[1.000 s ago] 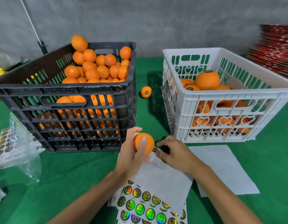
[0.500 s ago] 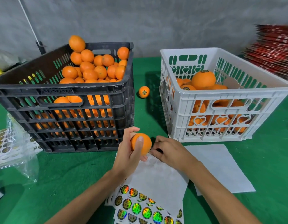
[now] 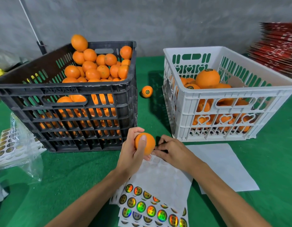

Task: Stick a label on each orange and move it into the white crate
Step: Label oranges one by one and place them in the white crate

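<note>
Currently my left hand (image 3: 133,153) grasps the orange (image 3: 145,145); my right hand (image 3: 170,150) pinches a label; poor pressing risks peel-off.

left hand (image 3: 133,153) raised with thumb up front and fingers curled in a grip, right hand (image 3: 172,150) just beside it, knuckles up, fingertips pinched, both forearms angling in

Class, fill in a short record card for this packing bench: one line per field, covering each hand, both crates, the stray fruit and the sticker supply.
left hand: grips one orange
right hand: fingertips at the orange's side; any label hidden
black crate: heaped with oranges
white crate: partly filled, top fruit labelled
loose orange: labelled, on the green cloth between crates
sticker sheets: under the forearms
</note>
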Action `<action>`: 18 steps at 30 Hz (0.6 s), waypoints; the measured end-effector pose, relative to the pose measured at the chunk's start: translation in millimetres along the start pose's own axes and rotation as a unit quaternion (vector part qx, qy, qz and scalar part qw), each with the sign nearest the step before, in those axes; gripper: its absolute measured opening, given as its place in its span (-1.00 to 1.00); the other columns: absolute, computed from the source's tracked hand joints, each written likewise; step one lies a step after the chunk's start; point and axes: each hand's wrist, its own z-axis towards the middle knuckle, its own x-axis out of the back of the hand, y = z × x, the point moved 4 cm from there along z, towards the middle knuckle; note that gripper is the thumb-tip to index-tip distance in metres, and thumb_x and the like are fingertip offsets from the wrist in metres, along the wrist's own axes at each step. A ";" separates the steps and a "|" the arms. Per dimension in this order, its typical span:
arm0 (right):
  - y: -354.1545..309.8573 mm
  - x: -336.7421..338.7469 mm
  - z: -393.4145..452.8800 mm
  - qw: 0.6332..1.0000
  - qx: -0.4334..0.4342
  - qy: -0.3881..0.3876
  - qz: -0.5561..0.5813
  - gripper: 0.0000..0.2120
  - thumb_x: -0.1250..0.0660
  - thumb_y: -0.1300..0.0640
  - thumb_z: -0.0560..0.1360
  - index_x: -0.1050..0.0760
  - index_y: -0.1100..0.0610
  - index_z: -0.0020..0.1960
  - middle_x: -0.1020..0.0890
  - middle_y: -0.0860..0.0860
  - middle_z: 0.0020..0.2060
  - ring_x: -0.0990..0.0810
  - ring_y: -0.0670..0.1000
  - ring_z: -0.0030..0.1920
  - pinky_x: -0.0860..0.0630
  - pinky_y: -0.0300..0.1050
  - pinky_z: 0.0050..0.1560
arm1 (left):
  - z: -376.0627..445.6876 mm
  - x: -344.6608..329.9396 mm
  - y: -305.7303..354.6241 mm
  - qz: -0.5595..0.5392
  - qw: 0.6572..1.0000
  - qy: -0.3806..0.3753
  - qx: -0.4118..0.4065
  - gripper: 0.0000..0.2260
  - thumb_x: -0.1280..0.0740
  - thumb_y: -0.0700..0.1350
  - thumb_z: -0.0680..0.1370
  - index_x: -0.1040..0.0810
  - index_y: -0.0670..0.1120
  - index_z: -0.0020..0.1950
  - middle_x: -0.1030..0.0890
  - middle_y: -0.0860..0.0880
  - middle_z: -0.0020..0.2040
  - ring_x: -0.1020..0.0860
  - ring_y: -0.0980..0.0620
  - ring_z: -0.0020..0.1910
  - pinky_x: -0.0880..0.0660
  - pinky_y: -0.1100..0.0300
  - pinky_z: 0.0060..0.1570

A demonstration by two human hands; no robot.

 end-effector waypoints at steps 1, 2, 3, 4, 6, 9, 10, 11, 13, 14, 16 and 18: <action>1.4 -1.3 0.4 1.000 -0.001 0.007 0.004 -0.67 -0.38 -0.07 0.61 -0.71 0.14 0.19 -0.50 0.02 -0.03 -0.52 0.02 -0.04 -0.51 0.05 0.03 | 0.1 0.0 -0.3 -0.001 1.000 0.000 0.000 -0.62 -0.20 0.32 0.64 -0.38 0.12 0.34 -0.62 0.10 0.03 -0.70 -0.12 -0.39 -0.64 -0.20 -0.42; 2.0 -2.6 0.5 1.000 -0.002 0.016 0.004 -0.69 -0.37 -0.05 0.62 -0.71 0.14 0.18 -0.50 0.01 -0.03 -0.52 0.02 -0.05 -0.51 0.04 0.01 | 0.2 0.3 -0.1 -0.002 1.000 0.002 -0.002 -0.61 -0.20 0.32 0.64 -0.38 0.12 0.34 -0.62 0.10 0.03 -0.70 -0.12 -0.39 -0.64 -0.20 -0.41; 2.3 -4.2 0.7 1.000 -0.002 0.024 -0.003 -0.70 -0.37 -0.05 0.62 -0.72 0.12 0.17 -0.51 0.00 -0.04 -0.52 0.02 -0.06 -0.52 0.03 -0.01 | 0.1 0.6 0.5 -0.001 1.000 0.003 -0.002 -0.61 -0.20 0.33 0.63 -0.38 0.13 0.34 -0.62 0.10 0.03 -0.70 -0.12 -0.39 -0.64 -0.20 -0.40; 3.1 -5.3 0.8 0.999 -0.002 0.034 -0.013 -0.72 -0.36 -0.04 0.63 -0.72 0.11 0.14 -0.52 -0.02 -0.06 -0.52 0.01 -0.09 -0.52 0.02 -0.04 | -0.2 0.7 1.5 0.003 1.000 0.001 -0.001 -0.62 -0.20 0.33 0.63 -0.38 0.14 0.33 -0.62 0.10 0.03 -0.70 -0.12 -0.39 -0.64 -0.19 -0.39; 4.5 -5.6 -0.2 0.998 -0.012 0.063 0.001 -0.76 -0.36 0.00 0.63 -0.73 0.12 0.04 -0.54 -0.01 -0.12 -0.52 0.02 -0.15 -0.50 0.01 -0.11 | -1.3 0.0 3.6 0.006 1.000 -0.002 0.004 -0.62 -0.20 0.33 0.63 -0.38 0.15 0.32 -0.62 0.10 0.03 -0.70 -0.12 -0.38 -0.66 -0.16 -0.38; 4.6 1.4 -0.6 0.979 -0.054 0.149 0.130 -0.86 -0.41 0.15 0.60 -0.72 0.14 -0.07 -0.58 0.01 -0.17 -0.56 -0.01 -0.16 -0.52 -0.01 -0.09 | -1.5 -0.6 5.5 0.011 1.000 -0.002 0.008 -0.59 -0.19 0.38 0.60 -0.37 0.14 0.30 -0.62 0.08 -0.02 -0.69 -0.12 -0.38 -0.66 -0.07 -0.38; 3.3 5.8 -0.9 0.963 -0.065 0.195 0.174 -0.90 -0.43 0.17 0.59 -0.72 0.11 -0.07 -0.59 -0.01 -0.16 -0.57 -0.04 -0.14 -0.53 -0.09 -0.07 | -1.4 -1.0 5.6 0.013 1.000 -0.004 0.013 -0.58 -0.18 0.38 0.60 -0.37 0.14 0.29 -0.62 0.07 -0.03 -0.69 -0.11 -0.38 -0.66 -0.04 -0.38; 0.9 10.1 -1.9 0.943 -0.072 0.241 0.219 -0.92 -0.45 0.17 0.57 -0.71 0.07 -0.06 -0.60 -0.03 -0.15 -0.57 -0.06 -0.15 -0.51 -0.18 -0.09 | -0.8 -1.8 5.5 0.017 1.000 -0.007 0.018 -0.59 -0.18 0.38 0.60 -0.39 0.13 0.27 -0.61 0.07 -0.04 -0.69 -0.11 -0.37 -0.66 -0.02 -0.37; -6.1 14.2 -2.5 0.905 -0.063 0.292 0.303 -0.94 -0.49 0.14 0.54 -0.71 0.00 -0.07 -0.61 -0.04 -0.15 -0.55 -0.06 -0.19 -0.48 -0.27 -0.14 | 1.0 -4.2 3.9 0.039 0.999 -0.016 0.024 -0.66 -0.16 0.35 0.62 -0.41 0.16 0.23 -0.60 0.06 -0.03 -0.69 -0.07 -0.35 -0.64 0.07 -0.37; -9.6 13.1 -2.2 0.893 -0.057 0.290 0.339 -0.94 -0.51 0.14 0.53 -0.72 -0.01 -0.08 -0.61 -0.02 -0.14 -0.55 -0.05 -0.18 -0.48 -0.28 -0.13 | 1.8 -5.6 2.6 0.053 0.998 -0.022 0.026 -0.69 -0.16 0.34 0.63 -0.41 0.18 0.21 -0.60 0.05 -0.01 -0.69 -0.05 -0.33 -0.62 0.13 -0.37; -13.4 7.0 -1.1 0.878 -0.053 0.258 0.400 -0.97 -0.53 0.15 0.50 -0.74 0.03 -0.08 -0.61 0.07 -0.12 -0.58 0.08 -0.12 -0.52 -0.19 -0.05 | 3.5 -6.8 0.0 0.065 0.997 -0.026 0.032 -0.72 -0.15 0.33 0.64 -0.40 0.19 0.21 -0.58 0.06 0.00 -0.69 -0.03 -0.31 -0.60 0.18 -0.37; -12.0 4.2 -1.4 0.861 -0.047 0.234 0.449 -0.92 -0.53 0.15 0.47 -0.75 0.12 -0.05 -0.63 0.14 -0.08 -0.61 0.17 -0.04 -0.56 -0.08 0.05 | 4.7 -6.9 -3.0 0.056 0.997 -0.026 0.042 -0.69 -0.14 0.35 0.64 -0.41 0.18 0.21 -0.57 0.12 -0.03 -0.68 -0.03 -0.31 -0.60 0.18 -0.37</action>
